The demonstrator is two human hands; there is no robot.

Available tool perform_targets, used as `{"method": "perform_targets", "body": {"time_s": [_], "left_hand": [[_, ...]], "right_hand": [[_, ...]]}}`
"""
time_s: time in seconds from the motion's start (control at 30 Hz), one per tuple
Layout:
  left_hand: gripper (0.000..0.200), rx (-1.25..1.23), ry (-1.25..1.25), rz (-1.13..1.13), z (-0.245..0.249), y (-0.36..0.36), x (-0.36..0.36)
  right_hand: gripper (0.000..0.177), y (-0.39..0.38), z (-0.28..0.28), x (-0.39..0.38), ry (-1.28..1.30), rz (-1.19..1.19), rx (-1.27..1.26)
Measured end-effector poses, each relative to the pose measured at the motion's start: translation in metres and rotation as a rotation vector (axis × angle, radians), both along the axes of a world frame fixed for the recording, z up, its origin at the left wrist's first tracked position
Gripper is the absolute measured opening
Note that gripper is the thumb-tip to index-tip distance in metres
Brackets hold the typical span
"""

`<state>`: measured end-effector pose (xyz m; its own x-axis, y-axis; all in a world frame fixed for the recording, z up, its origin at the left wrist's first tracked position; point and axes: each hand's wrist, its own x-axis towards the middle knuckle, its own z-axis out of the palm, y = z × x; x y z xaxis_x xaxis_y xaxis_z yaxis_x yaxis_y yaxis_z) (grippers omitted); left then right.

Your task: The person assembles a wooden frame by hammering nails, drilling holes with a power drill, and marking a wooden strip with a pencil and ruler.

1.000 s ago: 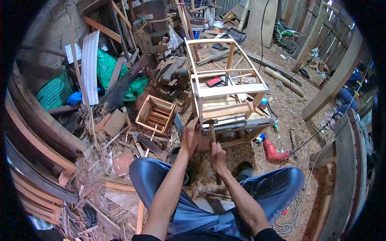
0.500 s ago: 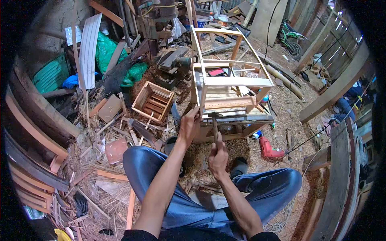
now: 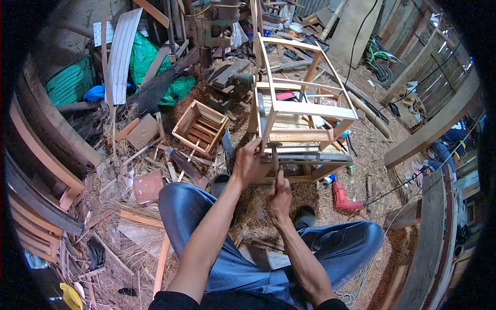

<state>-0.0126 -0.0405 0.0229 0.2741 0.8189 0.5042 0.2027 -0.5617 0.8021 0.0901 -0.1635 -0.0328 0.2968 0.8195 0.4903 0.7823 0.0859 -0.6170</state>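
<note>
A light wooden frame (image 3: 314,110) with legs and crossbars lies on a low wooden workbench (image 3: 315,157) in front of me. My left hand (image 3: 247,163) is closed round the near left end of the frame, by the bench's left corner. Just right of it, my right hand (image 3: 279,200) grips the handle of a hammer (image 3: 275,159). The hammer's head is up at the near edge of the frame, close to my left fingers. Whether it touches the wood I cannot tell.
A slatted wooden crate (image 3: 200,128) stands left of the bench. A red power drill (image 3: 345,197) lies on the shavings at the right, its cord running right. Scrap wood surrounds the crate. Thick planks (image 3: 427,240) stand at the far right.
The view has shifted slightly, and the frame now sits a little further right and lower in it. Both hands keep their holds; the hammer stays near the frame's near edge.
</note>
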Motion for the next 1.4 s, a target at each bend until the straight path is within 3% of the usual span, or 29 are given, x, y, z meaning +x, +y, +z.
{"method": "perform_targets", "body": {"time_s": [0.2,0.27,0.6,0.7,0.8,0.9,0.97,1.17,1.23,1.3,1.33,1.4], "left_hand": [[0.038,0.069,0.043,0.067,-0.014,0.006,0.003],[0.038,0.068,0.030,0.064,-0.012,0.006,0.003],[0.037,-0.006,0.020,0.006,-0.011,0.007,0.002],[0.039,0.048,0.036,0.079,-0.011,0.005,0.004],[0.041,-0.072,-0.010,0.008,-0.001,0.000,0.003],[0.040,0.013,-0.011,0.028,-0.004,0.002,0.004],[0.040,0.030,-0.002,0.039,-0.006,0.003,0.004],[0.039,-0.044,0.026,0.013,-0.008,0.003,0.003],[0.039,-0.078,0.003,-0.013,-0.015,0.010,0.005],[0.038,0.034,-0.098,0.023,-0.030,0.013,0.008],[0.038,0.149,-0.006,0.078,-0.033,0.018,0.009],[0.039,0.049,0.015,0.044,-0.029,0.016,0.005]], "right_hand": [[0.054,0.002,0.002,0.001,0.028,-0.018,0.057],[0.052,0.000,0.003,0.003,0.006,0.011,-0.072],[0.057,0.000,-0.001,0.005,-0.053,0.026,-0.019],[0.053,-0.004,0.007,0.003,0.059,0.003,0.011],[0.054,-0.004,0.013,-0.002,0.087,-0.021,-0.026],[0.054,0.000,0.000,0.001,0.043,-0.033,-0.108],[0.054,0.002,-0.009,0.005,-0.009,0.006,0.008],[0.054,-0.007,0.013,-0.006,0.084,-0.025,0.024],[0.054,0.007,-0.007,0.000,0.020,-0.019,0.035],[0.054,0.003,-0.019,0.006,-0.039,-0.021,0.034],[0.054,0.003,-0.016,0.009,-0.024,-0.010,0.055],[0.054,-0.003,-0.009,0.007,0.021,-0.013,0.093]]}}
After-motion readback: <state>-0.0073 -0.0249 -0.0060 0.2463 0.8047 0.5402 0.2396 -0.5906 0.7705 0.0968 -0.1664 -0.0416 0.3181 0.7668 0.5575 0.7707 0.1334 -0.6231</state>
